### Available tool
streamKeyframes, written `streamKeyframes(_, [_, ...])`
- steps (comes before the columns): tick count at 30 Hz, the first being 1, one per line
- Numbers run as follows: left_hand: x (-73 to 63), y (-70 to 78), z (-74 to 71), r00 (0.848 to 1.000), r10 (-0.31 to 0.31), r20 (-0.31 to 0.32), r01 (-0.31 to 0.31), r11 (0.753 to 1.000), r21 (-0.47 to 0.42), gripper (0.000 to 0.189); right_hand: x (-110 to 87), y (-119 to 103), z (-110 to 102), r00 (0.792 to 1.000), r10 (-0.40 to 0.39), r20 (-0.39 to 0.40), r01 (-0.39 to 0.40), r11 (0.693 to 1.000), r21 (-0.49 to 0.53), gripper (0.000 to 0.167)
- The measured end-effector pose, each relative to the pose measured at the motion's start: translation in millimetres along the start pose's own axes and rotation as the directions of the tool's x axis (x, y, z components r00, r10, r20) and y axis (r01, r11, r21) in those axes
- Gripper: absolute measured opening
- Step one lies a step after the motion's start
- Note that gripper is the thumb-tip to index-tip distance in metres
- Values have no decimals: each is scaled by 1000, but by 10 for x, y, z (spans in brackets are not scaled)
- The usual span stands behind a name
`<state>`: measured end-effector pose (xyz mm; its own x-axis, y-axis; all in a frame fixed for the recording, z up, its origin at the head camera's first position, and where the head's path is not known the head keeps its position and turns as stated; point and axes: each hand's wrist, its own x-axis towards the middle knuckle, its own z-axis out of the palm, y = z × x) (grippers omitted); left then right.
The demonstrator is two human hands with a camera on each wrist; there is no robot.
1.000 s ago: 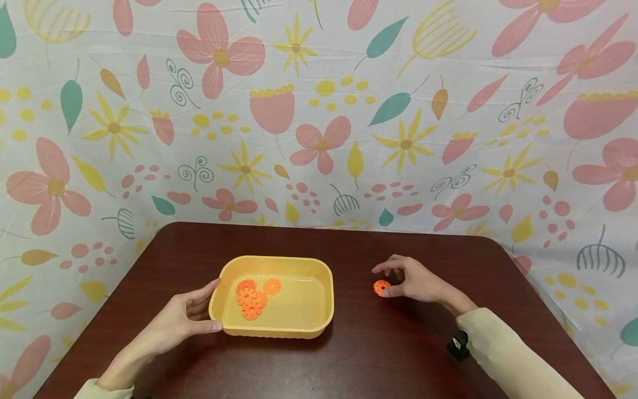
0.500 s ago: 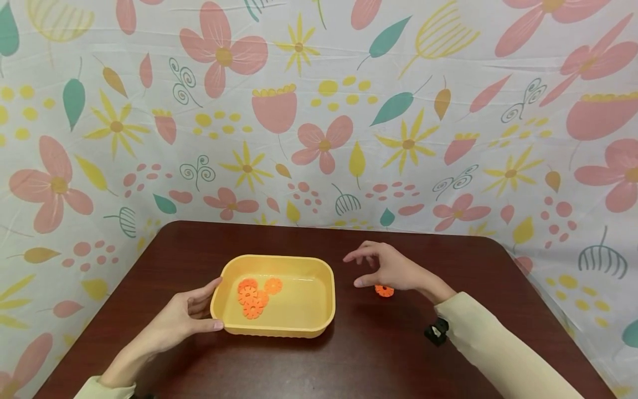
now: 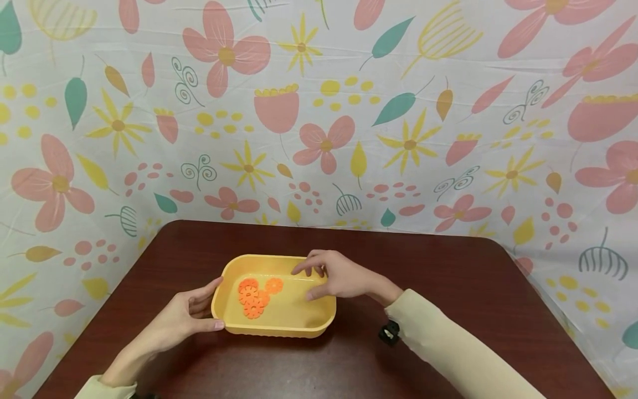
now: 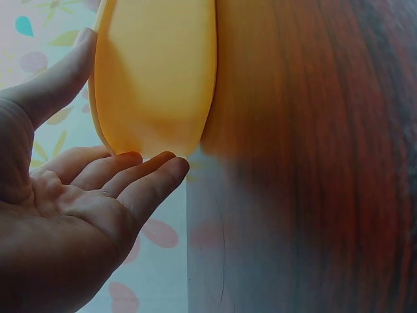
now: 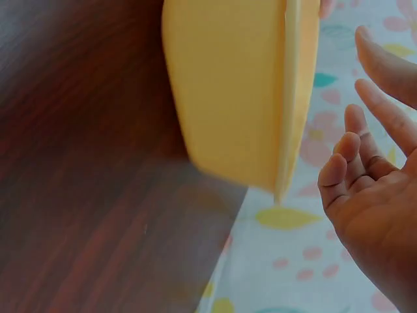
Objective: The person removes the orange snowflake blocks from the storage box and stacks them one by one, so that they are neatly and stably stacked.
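Note:
A yellow plastic basin [image 3: 299, 324] stands on the dark table, several orange notched flower-shaped discs [image 3: 253, 308] lying in its left half. My left hand [image 3: 174, 321] grips the basin's left end, thumb at the near corner and fingers at the far one. In the left wrist view its fingertips [image 4: 172, 163] meet the basin's end wall. Over the basin's right side hovers my right hand [image 3: 344, 274], fingers loosely bent and thumb apart. The right wrist view shows nothing between this hand's fingers [image 5: 352, 147].
The brown table [image 3: 279, 371] has rounded far corners and ends at a hanging flower-print cloth [image 3: 319, 111]. A small black device [image 3: 389, 332] sits at the right wrist, below a pale sleeve [image 3: 438, 338].
My right hand has left the single orange disc on the table and moved left over the basin, carrying nothing. The forearm now covers that disc's spot. The left hand stays put.

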<state>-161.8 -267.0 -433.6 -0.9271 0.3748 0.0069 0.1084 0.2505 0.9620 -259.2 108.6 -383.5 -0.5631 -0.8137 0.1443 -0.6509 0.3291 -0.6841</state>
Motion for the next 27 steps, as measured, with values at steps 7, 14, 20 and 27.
streamKeyframes(7, [3,1,-2,1000,-4,2,4,1000,-6,92,238,23,237,999,1,48,-1,1000,5,47])
streamKeyframes(14, [6,14,-9,1000,-11,-1,11,1000,8,92,425,42,405,996,12,94,-14,1000,17,48])
streamKeyframes(20, [12,10,-13,1000,-19,-8,19,1000,20,93,527,40,480,991,57,121,-58,998,8,50])
streamKeyframes(27, [10,10,-9,1000,-25,-6,25,999,24,93,591,108,525,989,108,103,-106,994,-21,52])
